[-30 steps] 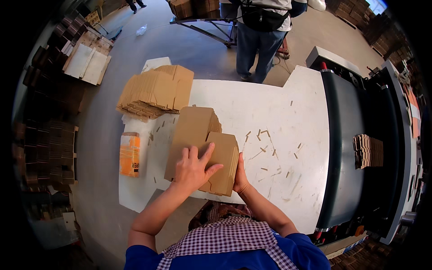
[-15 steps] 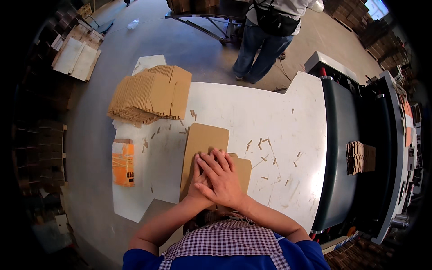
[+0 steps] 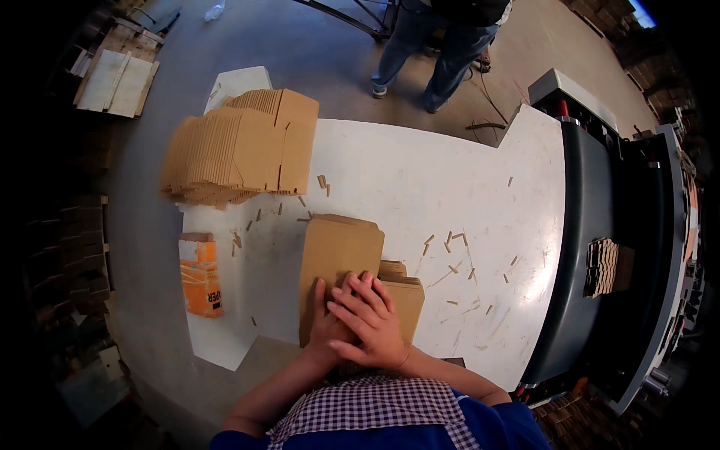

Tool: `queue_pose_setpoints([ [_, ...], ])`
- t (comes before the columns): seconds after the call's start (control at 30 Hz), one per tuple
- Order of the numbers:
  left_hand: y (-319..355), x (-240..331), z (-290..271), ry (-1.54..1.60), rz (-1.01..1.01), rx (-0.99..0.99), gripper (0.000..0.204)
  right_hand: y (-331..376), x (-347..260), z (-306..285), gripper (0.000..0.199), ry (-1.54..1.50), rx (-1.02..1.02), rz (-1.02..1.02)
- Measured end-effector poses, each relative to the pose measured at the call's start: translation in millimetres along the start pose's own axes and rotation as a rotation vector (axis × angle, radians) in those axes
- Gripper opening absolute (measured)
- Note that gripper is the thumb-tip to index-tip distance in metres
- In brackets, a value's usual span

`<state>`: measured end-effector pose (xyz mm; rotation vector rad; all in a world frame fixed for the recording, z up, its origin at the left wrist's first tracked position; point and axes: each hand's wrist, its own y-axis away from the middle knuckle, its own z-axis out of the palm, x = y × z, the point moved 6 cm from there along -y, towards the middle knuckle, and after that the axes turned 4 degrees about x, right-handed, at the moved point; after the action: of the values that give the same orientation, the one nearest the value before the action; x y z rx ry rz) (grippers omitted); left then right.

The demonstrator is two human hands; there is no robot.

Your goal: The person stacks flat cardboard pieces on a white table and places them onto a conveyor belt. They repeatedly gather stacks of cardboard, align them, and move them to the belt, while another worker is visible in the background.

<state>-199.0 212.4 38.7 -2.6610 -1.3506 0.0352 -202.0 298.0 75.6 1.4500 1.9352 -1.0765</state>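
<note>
A small stack of flat brown cardboard blanks (image 3: 341,244) lies in front of me on the white table (image 3: 420,161). My right hand (image 3: 376,324) rests across my left hand (image 3: 325,330), and both press down on the top blank. Their fingers are stretched out, with the left one's partly covered by the right. Neither grips anything. The blanks' edges show as several layers at the far side and on the right, where a lower flap (image 3: 405,294) sticks out.
A large leaning stack of cardboard blanks (image 3: 247,146) stands far left, with an orange-and-white package (image 3: 199,274) nearer. Small cardboard scraps (image 3: 454,268) litter the table. At the right is a machine with a dark roller (image 3: 574,247) and a cardboard bundle (image 3: 607,268). Beyond the table stands a person (image 3: 439,56).
The view has shifted and tilted slightly. My hands stay one over the other on the blanks, with the fingers a little more spread. The person beyond the table has moved their legs apart.
</note>
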Motion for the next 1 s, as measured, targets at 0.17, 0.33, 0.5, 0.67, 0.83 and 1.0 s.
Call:
queue_pose_setpoints([
  [0.17,-11.3,-7.9,-33.9,0.292,-0.034,0.087,0.061,51.7,109.8,-62.7,0.04,-0.474,0.58,0.803],
  [0.33,-12.2,-7.1,-40.8,0.279,-0.033,0.103,0.06,155.6,205.4,36.6,0.061,-0.537,0.053,1.23],
  [0.5,-2.8,-26.6,-45.7,0.335,-0.045,0.138,0.061,143.6,196.7,57.2,0.077,-0.518,-0.068,1.285],
  [0.67,4.5,-50.4,-51.1,0.418,-0.007,0.233,0.064,123.5,165.5,39.8,0.075,-0.697,0.188,1.392],
  [0.83,1.7,-84.4,-12.7,1.095,-0.096,0.466,0.071,89.0,130.3,-56.9,0.051,-0.229,0.246,1.051],
  [1.0,11.3,-100.2,113.5,1.277,-0.287,0.323,0.055,47.3,103.3,-83.6,0.07,0.043,0.082,0.884],
])
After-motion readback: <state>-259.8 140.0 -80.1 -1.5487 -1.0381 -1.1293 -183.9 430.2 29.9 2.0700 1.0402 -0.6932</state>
